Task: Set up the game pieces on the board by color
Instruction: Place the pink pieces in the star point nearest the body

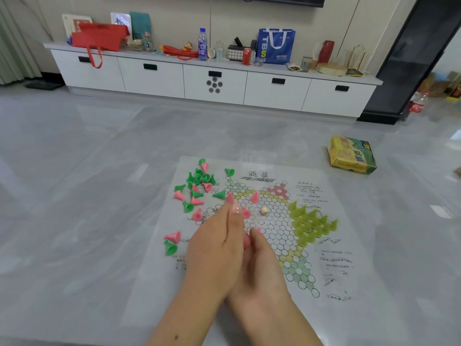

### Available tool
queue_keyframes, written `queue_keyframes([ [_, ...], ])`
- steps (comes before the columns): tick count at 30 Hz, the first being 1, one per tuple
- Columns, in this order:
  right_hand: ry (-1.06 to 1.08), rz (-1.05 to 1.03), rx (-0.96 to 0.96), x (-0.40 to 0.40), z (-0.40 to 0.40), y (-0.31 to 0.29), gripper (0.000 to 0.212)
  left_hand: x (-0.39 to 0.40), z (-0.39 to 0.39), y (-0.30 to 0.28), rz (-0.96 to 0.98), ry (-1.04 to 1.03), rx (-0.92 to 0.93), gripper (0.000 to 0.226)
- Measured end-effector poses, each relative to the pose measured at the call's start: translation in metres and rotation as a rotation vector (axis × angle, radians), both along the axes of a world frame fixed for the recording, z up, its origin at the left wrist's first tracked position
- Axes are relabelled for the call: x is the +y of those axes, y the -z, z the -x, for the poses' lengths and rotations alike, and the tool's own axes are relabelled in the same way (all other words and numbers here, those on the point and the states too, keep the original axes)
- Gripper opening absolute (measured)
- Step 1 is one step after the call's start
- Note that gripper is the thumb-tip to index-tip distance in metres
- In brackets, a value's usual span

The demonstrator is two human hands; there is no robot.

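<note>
Two hands meet over the near-left part of the paper board [324,186], which lies flat on the glossy grey marble-look worktop [74,221]. My left hand [219,248] reaches forward with fingers straight and pressed together, its tips at a pink cone [229,197]; whether they actually touch it I cannot tell. My right hand [262,265] lies tucked against the left one, fingers curled, with a pink piece [247,240] showing between the two — its grip looks closed round that piece.

Just beyond my left fingertips a loose heap of green and pink cones [199,182] lies partly off the board's far-left edge, most tipped on their sides. To the left of my left hand, one pink cone on its side [173,237] and a green cone [170,247] lie close together. To the right of my hands, the yellow-green cones [311,222] stand upright, packed into one point of the star. A small pale bead [264,210] sits near the board's middle.

Farther right on the worktop lies a yellow-green game box [351,154]. Beyond, across grey floor, a long white cabinet [214,81] runs along the wall, its top crowded — a red bag [99,37], a blue bag [276,44], a bottle [202,44], a red can [246,56].
</note>
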State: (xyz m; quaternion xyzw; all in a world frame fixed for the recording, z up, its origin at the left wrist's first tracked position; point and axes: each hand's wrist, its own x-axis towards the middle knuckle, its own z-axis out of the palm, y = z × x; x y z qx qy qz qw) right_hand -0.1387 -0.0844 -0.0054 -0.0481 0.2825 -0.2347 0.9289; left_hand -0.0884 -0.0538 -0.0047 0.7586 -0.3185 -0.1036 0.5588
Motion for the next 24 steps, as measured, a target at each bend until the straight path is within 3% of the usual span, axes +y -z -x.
queue_keyframes([
  [2, 0.067, -0.060, -0.007, -0.001, -0.001, -0.002, 0.049, -0.002, -0.001, 0.002, 0.076, 0.030, 0.044, 0.051],
  [6, 0.025, -0.114, -0.076, -0.004, 0.000, -0.006, 0.039, -0.005, -0.004, -0.013, 0.263, -0.038, 0.359, 0.045],
  [10, 0.047, -0.104, 0.035, -0.008, 0.003, -0.002, 0.038, 0.007, -0.031, -0.021, 0.227, -0.181, 0.151, 0.048],
  [13, 0.081, -0.087, 0.078, -0.014, 0.011, -0.002, 0.038, 0.018, -0.053, -0.012, 0.012, -0.271, 0.021, 0.044],
  [16, 0.096, -0.063, 0.061, -0.018, 0.017, -0.006, 0.036, 0.020, -0.066, 0.010, -0.202, -0.252, -0.025, 0.040],
  [20, 0.111, -0.058, 0.088, -0.017, 0.023, -0.007, 0.034, 0.020, -0.070, 0.017, -0.316, -0.260, -0.042, 0.045],
  [24, 0.091, -0.055, 0.094, -0.016, 0.024, -0.007, 0.033, 0.022, -0.063, 0.005, -0.393, -0.246, -0.118, 0.032],
])
